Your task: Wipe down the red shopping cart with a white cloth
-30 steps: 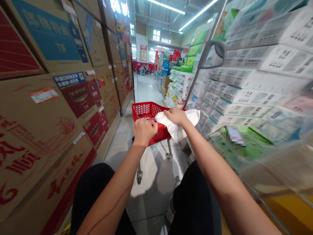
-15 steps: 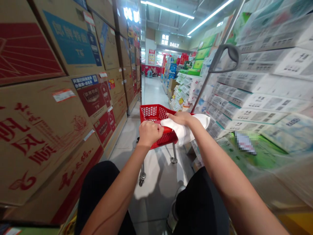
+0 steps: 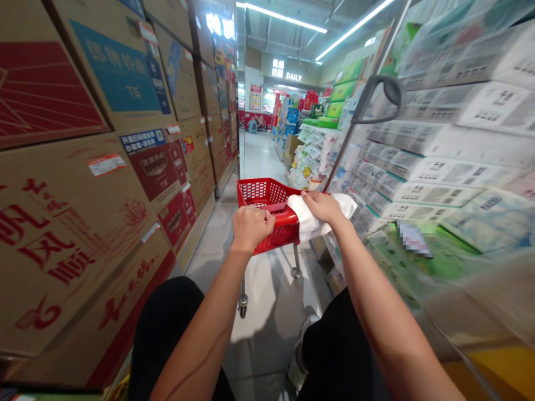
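In front of my knees stands a red plastic shopping cart (image 3: pixel 278 238) with perforated walls and metal legs on casters. My left hand (image 3: pixel 252 225) is closed around the left part of its red handle. A white cloth (image 3: pixel 301 218) is draped over the right part of the cart's rim. My right hand (image 3: pixel 322 207) presses down on that cloth, fingers curled over it against the cart. A long grey pole with a looped handle (image 3: pixel 378 100) rises just behind the cart's right side.
Stacked cardboard cartons (image 3: pixel 54 234) wall the left side. Wrapped tissue packs (image 3: pixel 443 167) are piled on the right, close to my right arm. The tiled aisle floor (image 3: pixel 263 159) runs ahead to a blue stool (image 3: pixel 252 126) and a lit sign (image 3: pixel 288 72).
My right hand has slid rightward along the cart's edge, and the white cloth has moved with it, baring more of the red handle. My left hand keeps its grip.
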Tool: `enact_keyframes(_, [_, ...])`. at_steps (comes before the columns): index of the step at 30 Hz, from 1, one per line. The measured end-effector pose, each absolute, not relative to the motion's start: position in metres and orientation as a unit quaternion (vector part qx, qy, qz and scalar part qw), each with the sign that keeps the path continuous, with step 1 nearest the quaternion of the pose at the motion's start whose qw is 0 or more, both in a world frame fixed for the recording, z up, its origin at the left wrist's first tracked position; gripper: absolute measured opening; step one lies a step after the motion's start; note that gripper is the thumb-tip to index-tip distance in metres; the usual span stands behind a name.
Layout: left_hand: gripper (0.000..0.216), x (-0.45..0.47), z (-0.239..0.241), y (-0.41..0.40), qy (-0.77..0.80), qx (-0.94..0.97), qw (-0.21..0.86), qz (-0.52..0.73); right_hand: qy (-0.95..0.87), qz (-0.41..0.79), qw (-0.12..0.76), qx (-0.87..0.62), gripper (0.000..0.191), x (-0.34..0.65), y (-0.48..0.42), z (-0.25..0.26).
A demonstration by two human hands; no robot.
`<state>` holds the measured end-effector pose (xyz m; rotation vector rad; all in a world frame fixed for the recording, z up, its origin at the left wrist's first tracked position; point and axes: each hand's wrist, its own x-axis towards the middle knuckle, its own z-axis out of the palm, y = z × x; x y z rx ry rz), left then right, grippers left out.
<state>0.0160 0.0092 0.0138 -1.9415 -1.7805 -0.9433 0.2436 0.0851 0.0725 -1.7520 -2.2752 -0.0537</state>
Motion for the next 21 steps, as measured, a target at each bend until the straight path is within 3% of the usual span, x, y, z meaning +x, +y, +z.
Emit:
enact_keyframes(6, [0.044, 0.018, 0.014, 0.012, -0.64, -0.665, 0.189, -0.335, -0.784, -0.027, 0.131, -0.606, 0.066, 0.254, 0.085, 0.074])
enact_keyframes(11, [0.043, 0.014, 0.014, 0.012, -0.646, -0.659, 0.2, -0.329, -0.852, -0.127, 0.216, -0.46, 0.054, 0.224, 0.044, 0.056])
enact_keyframes(14, [0.042, 0.015, 0.015, 0.011, -0.639, -0.67, 0.197, -0.323, -0.889, -0.119, 0.227, -0.379, 0.053, 0.219, 0.039, 0.054])
enact_keyframes(21, [0.041, 0.028, 0.017, 0.004, -0.603, -0.71, 0.185, -0.313, -0.811, 0.039, 0.064, -0.58, 0.075, 0.246, 0.112, 0.085])
